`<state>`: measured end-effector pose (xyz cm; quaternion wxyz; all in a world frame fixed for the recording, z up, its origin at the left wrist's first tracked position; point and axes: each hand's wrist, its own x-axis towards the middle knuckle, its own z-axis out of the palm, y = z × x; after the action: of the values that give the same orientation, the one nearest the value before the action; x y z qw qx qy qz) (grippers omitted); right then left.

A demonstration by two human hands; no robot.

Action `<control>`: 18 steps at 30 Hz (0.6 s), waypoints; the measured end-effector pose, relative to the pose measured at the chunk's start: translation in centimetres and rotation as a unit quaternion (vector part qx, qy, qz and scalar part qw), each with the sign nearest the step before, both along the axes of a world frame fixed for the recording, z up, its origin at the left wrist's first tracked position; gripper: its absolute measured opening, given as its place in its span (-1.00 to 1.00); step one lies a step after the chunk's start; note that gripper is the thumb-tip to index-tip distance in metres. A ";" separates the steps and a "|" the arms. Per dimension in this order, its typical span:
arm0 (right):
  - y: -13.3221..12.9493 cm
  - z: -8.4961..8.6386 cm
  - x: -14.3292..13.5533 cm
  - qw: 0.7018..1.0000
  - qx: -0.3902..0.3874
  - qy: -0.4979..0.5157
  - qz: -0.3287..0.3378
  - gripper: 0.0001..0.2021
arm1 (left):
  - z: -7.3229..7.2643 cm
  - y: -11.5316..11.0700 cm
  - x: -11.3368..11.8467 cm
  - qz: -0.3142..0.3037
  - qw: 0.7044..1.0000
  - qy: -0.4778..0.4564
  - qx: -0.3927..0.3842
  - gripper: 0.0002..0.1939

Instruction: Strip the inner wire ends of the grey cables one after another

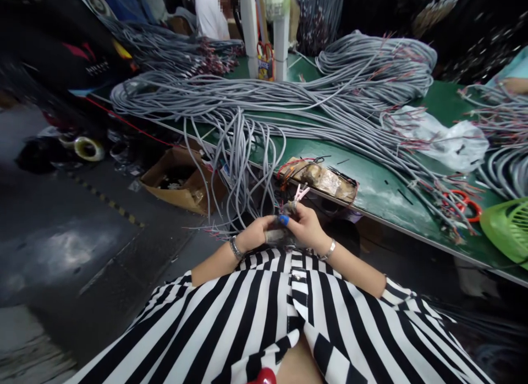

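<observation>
My left hand (256,234) and my right hand (308,225) meet in front of my striped shirt, fingers closed. Between them is the end of a grey cable with thin coloured wires (281,207), mostly covered by the fingers. Blue tape (283,219) wraps a digit of my right hand, and some fingertips have greyish coverings. A pale pink forked piece (301,193) sticks up by my right fingers; its kind is unclear. Grey cables (243,158) hang over the table edge just beyond my hands. Near them, a tape-wrapped block (324,179) lies on the edge with wire scraps around it.
Long grey cable bundles (264,98) cover much of the green table (371,172). Red-handled scissors (462,204), a plastic bag (457,144) and a green basket (509,230) sit at right. An open cardboard box (175,194) stands below left. Another person (211,12) is behind.
</observation>
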<state>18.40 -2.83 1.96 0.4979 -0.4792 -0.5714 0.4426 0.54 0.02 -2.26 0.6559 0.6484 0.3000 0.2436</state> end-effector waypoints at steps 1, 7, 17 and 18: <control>0.0 -0.1 0.1 0.999 -0.017 0.042 0.008 -0.87 | 0.6 0.1 0.1 -0.014 0.999 -0.020 -0.041 -0.58; -0.5 -0.2 1.0 0.991 -0.031 0.126 -0.038 -0.74 | 2.7 -0.4 1.8 0.041 0.994 -0.017 -0.098 -0.51; -1.2 0.0 2.8 0.984 0.111 -0.104 -0.097 -0.89 | 2.1 -1.1 2.6 0.084 0.994 -0.008 -0.065 -0.53; -1.1 0.0 2.7 0.989 0.097 -0.074 -0.081 -0.87 | 1.9 -1.1 2.6 0.082 0.994 -0.015 -0.073 -0.52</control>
<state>21.11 -3.90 1.93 0.5329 -0.5045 -0.6062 0.3066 3.18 -1.07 -0.34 0.6836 0.5685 0.3593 0.2836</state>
